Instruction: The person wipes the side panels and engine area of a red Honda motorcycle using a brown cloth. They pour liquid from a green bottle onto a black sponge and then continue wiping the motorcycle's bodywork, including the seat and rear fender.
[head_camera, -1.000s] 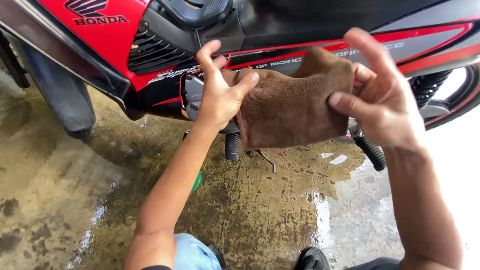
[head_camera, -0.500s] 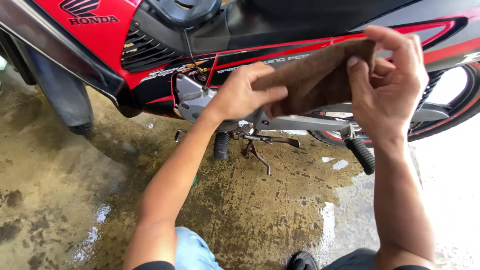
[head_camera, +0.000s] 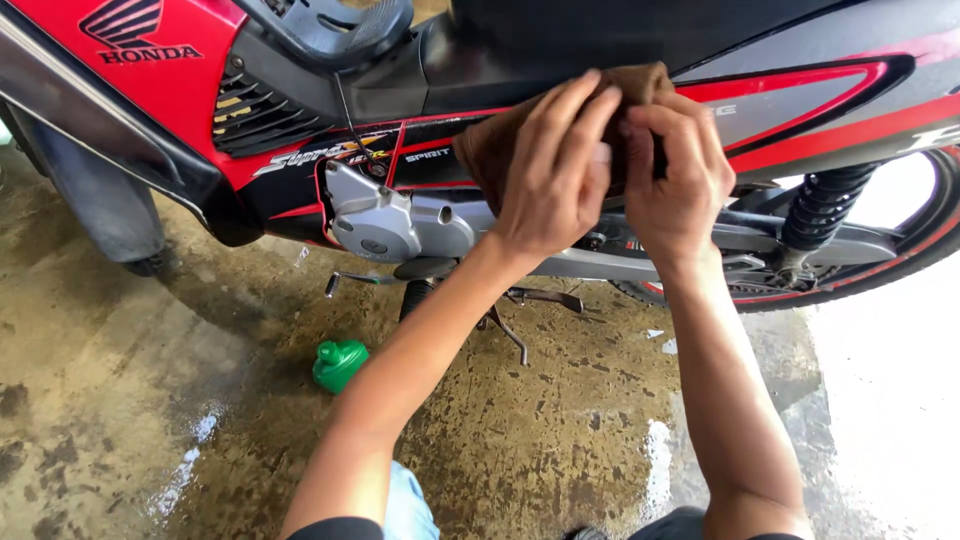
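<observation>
2 hands (head_camera: 610, 170) now closer together, bunching brown cloth (head_camera: 490, 150).

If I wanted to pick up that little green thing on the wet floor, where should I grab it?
Grab the green bottle around its round body, coming straight down from above. It lies on the wet floor with open space around it, just below the motorbike, so nothing blocks the top. Its narrower end points up and left and looks too small to hold well. Both hands are busy with the brown cloth.

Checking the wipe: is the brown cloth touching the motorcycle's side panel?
Touching. The head view shows both hands, left hand and right hand, pressing the brown cloth flat against the side panel, no gap visible.
</observation>
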